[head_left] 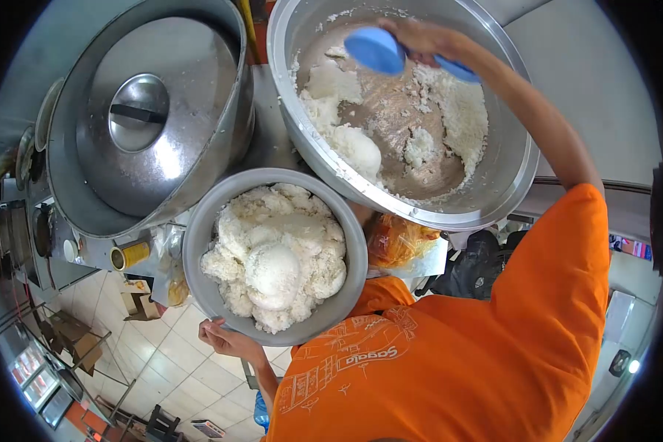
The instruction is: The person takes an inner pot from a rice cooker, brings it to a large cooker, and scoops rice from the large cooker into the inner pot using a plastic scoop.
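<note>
My left hand (225, 339) is at the lower left edge of a grey metal bowl (199, 243), its fingers curled at the rim. Mounded white rice (272, 272) fills much of that bowl. Over the large metal basin (519, 158) at the top, my right hand (420, 40) is closed between two blue rounded pieces, a blue scoop (376, 50) on its left and another blue part on its right. Rice (460, 110) clings to the basin's sides, and a rounded lump of it lies at the lower left inside. The basin's bottom shows through, wet and brownish.
At the upper left stands a big metal pot (62, 147) with a round lid (191, 74) sunk inside. A yellow roll (130, 255) and plastic bags are beside the bowl. An orange-filled plastic bag (398, 239) lies below the basin. Cardboard boxes (74, 335) stand on the tiled floor.
</note>
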Demonstrator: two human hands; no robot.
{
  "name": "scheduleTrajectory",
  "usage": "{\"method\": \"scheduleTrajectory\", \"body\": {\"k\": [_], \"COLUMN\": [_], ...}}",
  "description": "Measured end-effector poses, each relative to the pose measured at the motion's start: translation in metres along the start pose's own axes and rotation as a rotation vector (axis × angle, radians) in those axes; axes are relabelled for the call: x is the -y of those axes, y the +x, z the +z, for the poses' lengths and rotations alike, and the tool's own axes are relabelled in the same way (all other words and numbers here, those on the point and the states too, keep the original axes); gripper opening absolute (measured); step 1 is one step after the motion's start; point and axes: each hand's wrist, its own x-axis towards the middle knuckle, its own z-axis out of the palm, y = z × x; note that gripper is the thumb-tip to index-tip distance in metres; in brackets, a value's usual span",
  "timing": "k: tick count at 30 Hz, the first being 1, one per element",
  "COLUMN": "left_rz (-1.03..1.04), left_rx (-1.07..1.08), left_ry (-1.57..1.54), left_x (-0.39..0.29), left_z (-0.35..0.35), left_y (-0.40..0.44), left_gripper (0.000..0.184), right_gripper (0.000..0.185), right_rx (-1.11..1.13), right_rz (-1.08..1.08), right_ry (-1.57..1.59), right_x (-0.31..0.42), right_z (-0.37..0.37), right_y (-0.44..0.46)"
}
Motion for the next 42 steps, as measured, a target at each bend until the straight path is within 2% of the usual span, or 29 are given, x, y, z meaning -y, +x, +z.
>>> {"method": "scheduleTrajectory", "body": {"k": [4,6,7,9,10,12,15,17,19,21,26,28,29,31,33,35,36,37,39,40,42], "left_rz": [0.014,0.034,0.036,0.052,0.052,0.059,0.081,0.070,0.059,0.084,0.127,0.117,0.121,0.113,0.135,0.120,0.114,0.107,0.122,0.142,0.136], "left_rx": [0.011,-0.002,-0.007,-0.010,-0.012,-0.002,-0.023,-0.015,-0.025,-0.051,-0.027,-0.031,-0.037,-0.060,-0.050,-0.035,-0.043,-0.054,-0.044,-0.027,-0.026], "left_ry": [0.004,0.010,0.019,0.018,0.016,-0.003,0.017,-0.010,-0.021,-0.026,-0.061,-0.070,-0.070,-0.059,-0.059,-0.078,-0.084,-0.091,-0.088,-0.078,-0.083], "left_x": [0.005,0.011,0.013,0.011,0.006,0.004,0.009,0.007,0.004,0.007,0.018,0.017,0.018,0.018,0.015,0.017,0.014,0.011,0.013,0.013,0.012], "left_z": [-0.002,-0.001,-0.001,-0.002,-0.002,0.002,-0.003,-0.002,0.000,-0.001,-0.003,-0.003,-0.003,-0.005,-0.004,-0.005,-0.005,-0.003,-0.004,-0.005,-0.005], "left_y": [0.000,0.001,0.003,0.000,0.000,0.000,0.002,0.001,0.000,0.000,0.002,0.003,0.002,0.002,0.000,-0.001,0.000,0.000,0.001,0.001,0.000], "left_gripper": [0.047,0.047,0.047,0.046,0.047,0.047,0.048,0.048,0.048,0.047,0.046,0.046,0.046,0.046,0.046,0.046,0.047,0.049,0.048,0.048,0.048], "right_gripper": [0.061,0.047,0.047,0.040,0.040,0.039,0.043,0.049,0.058,0.063,0.060,0.061,0.061,0.060,0.056,0.056,0.056,0.056,0.045,0.054,0.053], "right_rx": [-0.148,-0.575,-0.577,-0.251,-0.241,0.018,0.100,0.442,0.547,0.546,0.620,0.790,0.789,1.100,1.044,1.363,1.403,1.397,1.231,1.229,1.209], "right_rz": [0.105,-0.465,-0.475,-0.741,-0.730,-0.694,-0.668,-0.096,-0.381,0.061,0.230,0.268,0.258,0.427,0.418,0.383,0.496,0.500,0.510,0.448,0.459], "right_ry": [-0.128,-0.603,-0.589,-0.537,-0.531,-0.546,-0.706,-0.370,-0.361,-0.364,-0.467,-0.584,-0.593,-0.365,-0.359,-0.187,-0.062,-0.064,0.087,0.090,0.188], "right_x": [-0.039,-0.068,-0.057,-0.024,-0.008,0.022,0.018,0.026,-0.015,-0.014,-0.020,-0.016,-0.019,-0.035,-0.033,-0.057,-0.074,-0.078,-0.083,-0.070,-0.065], "right_z": [0.018,0.065,0.069,0.084,0.092,0.094,0.114,0.109,0.126,0.124,0.114,0.108,0.104,0.096,0.083,0.074,0.077,0.072,0.064,0.053,0.034], "right_y": [0.098,0.154,0.157,0.142,0.123,0.081,0.066,0.022,0.001,-0.042,-0.070,-0.068,-0.062,-0.049,-0.067,-0.058,-0.050,-0.056,-0.065,-0.078,-0.086]}}
